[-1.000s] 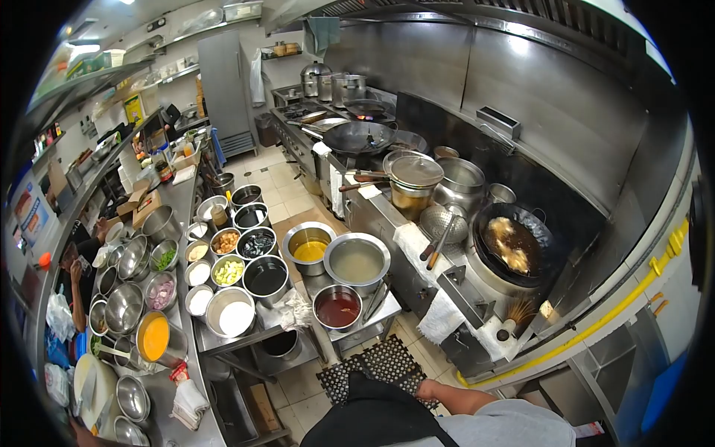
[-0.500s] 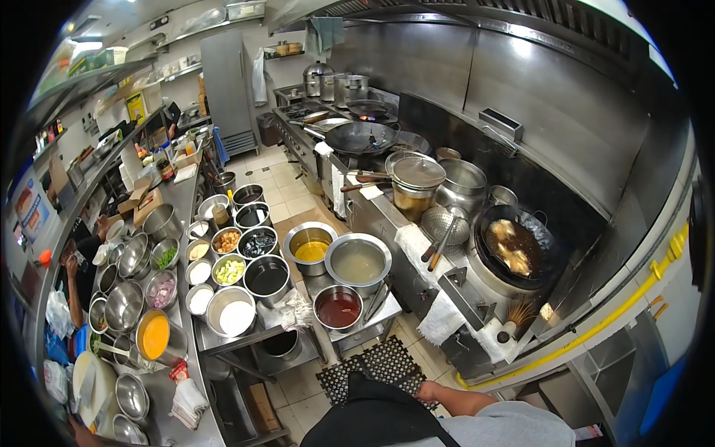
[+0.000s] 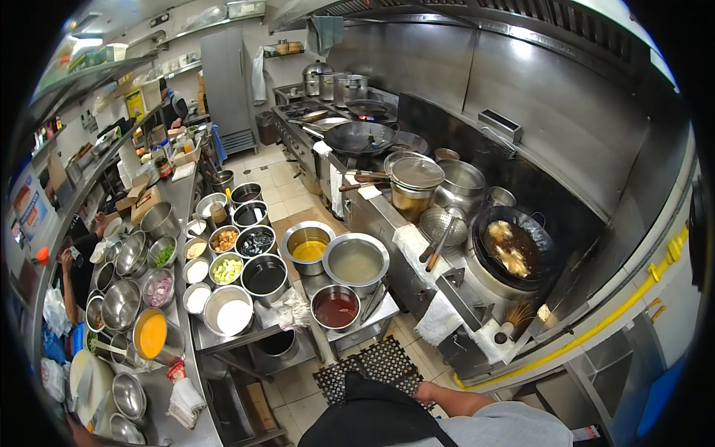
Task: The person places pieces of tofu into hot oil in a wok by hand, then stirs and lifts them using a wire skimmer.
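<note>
My right forearm comes out of a grey sleeve at the bottom, and my right hand [image 3: 425,392] is low in front of my black apron [image 3: 372,417]. Its fingers are hidden, so what it holds, if anything, does not show. My left hand is out of view. Nearest to the right hand is the black perforated floor mat [image 3: 395,365]. To the right, pale battered pieces [image 3: 512,261] fry in dark oil in a wok [image 3: 540,277]. A bamboo brush [image 3: 518,319] stands by the stove's front edge, and a perforated skimmer [image 3: 441,227] lies beside the wok.
Steel pots of red sauce [image 3: 335,307], cloudy liquid [image 3: 356,262] and yellow oil [image 3: 307,249] stand ahead. Several ingredient containers fill the left cart, including chopped green vegetables [image 3: 226,270]. A left counter holds bowls and an orange sauce pot [image 3: 154,335]. Co-workers stand beyond the left counter.
The view has shifted very slightly. A co-worker at the far back has come further into view, and the co-worker's hands at the left have moved a little. My right arm stays in place.
</note>
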The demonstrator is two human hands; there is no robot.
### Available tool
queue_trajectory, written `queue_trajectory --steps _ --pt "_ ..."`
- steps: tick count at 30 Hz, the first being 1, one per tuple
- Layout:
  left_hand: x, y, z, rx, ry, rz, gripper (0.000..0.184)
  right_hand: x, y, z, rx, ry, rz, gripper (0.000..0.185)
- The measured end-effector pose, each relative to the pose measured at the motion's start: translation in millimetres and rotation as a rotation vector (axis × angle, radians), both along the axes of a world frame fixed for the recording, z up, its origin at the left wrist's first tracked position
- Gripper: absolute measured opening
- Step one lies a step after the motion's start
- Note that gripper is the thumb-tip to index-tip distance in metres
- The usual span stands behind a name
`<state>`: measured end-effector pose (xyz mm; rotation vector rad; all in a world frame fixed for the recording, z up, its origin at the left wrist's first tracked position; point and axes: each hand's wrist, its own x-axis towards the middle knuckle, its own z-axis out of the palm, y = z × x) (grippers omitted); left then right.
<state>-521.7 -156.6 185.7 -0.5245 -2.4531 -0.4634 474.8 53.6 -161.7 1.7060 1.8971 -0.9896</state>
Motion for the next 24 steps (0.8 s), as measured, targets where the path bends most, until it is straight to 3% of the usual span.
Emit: queue_trajectory --steps 7,13,16,19,24 --pt "6 3 6 0.019 -0.031 -0.018 0.049 2 4 -20 -0.057 -0.008 0.046 0.034" --pt "4 2 0 -0.044 0.031 0.009 0.047 -4 3 15 -0.054 0.050 -0.035 0.032" --pt "4 0 -1 -0.069 0.061 0.023 0.046 -6 5 17 -0.149 0.039 -0.107 0.029" --pt "5 0 0 -0.097 0.094 0.033 0.045 -1 3 -3 -0.034 0.045 0.040 0.028" --pt "6 -2 -2 -0.168 0.156 0.056 0.043 -4 5 10 -0.092 0.031 -0.044 0.030"
